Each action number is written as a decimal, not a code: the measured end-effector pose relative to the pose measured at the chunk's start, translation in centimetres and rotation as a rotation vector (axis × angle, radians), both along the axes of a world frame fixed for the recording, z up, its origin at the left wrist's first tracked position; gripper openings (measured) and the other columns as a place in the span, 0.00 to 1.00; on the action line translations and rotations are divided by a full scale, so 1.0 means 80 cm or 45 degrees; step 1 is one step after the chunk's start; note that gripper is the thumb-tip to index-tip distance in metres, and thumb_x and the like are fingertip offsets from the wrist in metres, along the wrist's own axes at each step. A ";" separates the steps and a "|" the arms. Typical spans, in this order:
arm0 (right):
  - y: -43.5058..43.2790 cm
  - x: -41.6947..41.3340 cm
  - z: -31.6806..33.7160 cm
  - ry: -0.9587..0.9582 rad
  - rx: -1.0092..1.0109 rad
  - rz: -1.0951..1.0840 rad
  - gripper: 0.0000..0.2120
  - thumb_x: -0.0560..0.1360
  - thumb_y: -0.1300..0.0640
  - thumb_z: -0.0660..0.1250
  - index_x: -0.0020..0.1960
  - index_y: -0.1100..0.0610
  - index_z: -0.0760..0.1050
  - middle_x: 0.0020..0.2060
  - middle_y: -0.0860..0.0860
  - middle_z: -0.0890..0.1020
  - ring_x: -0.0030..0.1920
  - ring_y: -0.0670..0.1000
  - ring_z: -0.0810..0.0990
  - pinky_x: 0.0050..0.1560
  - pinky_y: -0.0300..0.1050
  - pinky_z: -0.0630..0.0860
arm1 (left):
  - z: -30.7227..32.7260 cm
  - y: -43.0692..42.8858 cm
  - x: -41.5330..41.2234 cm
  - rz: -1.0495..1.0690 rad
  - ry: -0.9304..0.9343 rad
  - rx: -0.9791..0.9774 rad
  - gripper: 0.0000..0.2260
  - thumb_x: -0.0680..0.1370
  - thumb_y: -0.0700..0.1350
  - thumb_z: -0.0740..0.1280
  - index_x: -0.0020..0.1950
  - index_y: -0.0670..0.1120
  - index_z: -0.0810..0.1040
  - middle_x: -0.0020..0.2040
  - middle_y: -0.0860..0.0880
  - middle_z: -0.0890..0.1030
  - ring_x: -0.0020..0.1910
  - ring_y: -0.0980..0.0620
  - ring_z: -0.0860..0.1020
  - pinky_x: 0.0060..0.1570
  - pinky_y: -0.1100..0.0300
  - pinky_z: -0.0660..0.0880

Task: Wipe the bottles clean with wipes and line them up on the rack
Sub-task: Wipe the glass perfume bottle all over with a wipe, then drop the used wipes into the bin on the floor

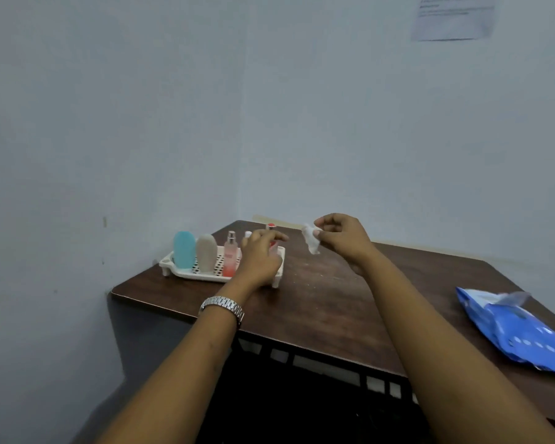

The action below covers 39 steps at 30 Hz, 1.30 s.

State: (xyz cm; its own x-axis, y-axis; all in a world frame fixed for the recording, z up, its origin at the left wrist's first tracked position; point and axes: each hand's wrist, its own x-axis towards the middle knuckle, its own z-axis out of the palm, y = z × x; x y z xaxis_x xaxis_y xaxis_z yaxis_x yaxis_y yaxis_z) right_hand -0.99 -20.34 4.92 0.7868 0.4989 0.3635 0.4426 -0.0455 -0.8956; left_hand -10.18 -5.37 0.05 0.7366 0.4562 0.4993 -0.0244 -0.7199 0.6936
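A white rack (186,273) stands at the table's far left corner. In it stand a teal bottle (184,249), a beige bottle (206,253) and a clear spray bottle with pink liquid (230,256), side by side. My left hand (260,259), with a metal watch on its wrist, is at the rack's right end, its fingers around a small red-capped bottle (271,226). A white-capped bottle (248,234) peeks out behind that hand. My right hand (340,240) is raised to the right of the rack and pinches a crumpled white wipe (311,242).
The dark brown table (327,302) fits into a corner of pale walls. A blue pack of wipes (523,334) lies at its right edge, flap open. A sheet of paper (452,16) is stuck on the right wall. Below the near edge is a dark frame.
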 end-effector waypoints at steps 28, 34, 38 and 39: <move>-0.612 -0.086 -0.458 1.129 0.453 -1.042 0.07 0.75 0.67 0.66 0.46 0.56 0.74 0.35 0.52 0.80 0.31 0.46 0.78 0.26 0.38 0.74 | -0.321 -0.591 0.071 -1.070 1.216 -0.758 0.14 0.76 0.27 0.59 0.45 0.44 0.77 0.45 0.44 0.77 0.38 0.55 0.77 0.34 0.66 0.78; -0.660 -0.033 -0.589 1.361 0.388 -1.402 0.08 0.74 0.68 0.65 0.42 0.55 0.73 0.41 0.59 0.79 0.34 0.52 0.77 0.34 0.46 0.78 | -0.396 -0.649 0.111 -0.922 1.319 -0.812 0.14 0.76 0.27 0.59 0.41 0.43 0.77 0.39 0.46 0.77 0.39 0.54 0.77 0.38 0.66 0.77; -0.663 -0.007 -0.647 1.462 0.350 -1.445 0.10 0.75 0.72 0.62 0.49 0.59 0.75 0.43 0.57 0.79 0.36 0.53 0.79 0.29 0.41 0.78 | -0.443 -0.672 0.132 -0.931 1.383 -0.775 0.15 0.76 0.26 0.60 0.40 0.44 0.77 0.40 0.44 0.78 0.39 0.52 0.77 0.41 0.63 0.77; -0.663 -0.002 -0.659 1.475 0.325 -1.458 0.11 0.74 0.73 0.61 0.50 0.60 0.75 0.43 0.57 0.79 0.37 0.53 0.79 0.28 0.40 0.78 | -0.455 -0.676 0.135 -0.926 1.402 -0.773 0.15 0.76 0.27 0.60 0.39 0.44 0.77 0.40 0.44 0.78 0.38 0.52 0.77 0.41 0.62 0.77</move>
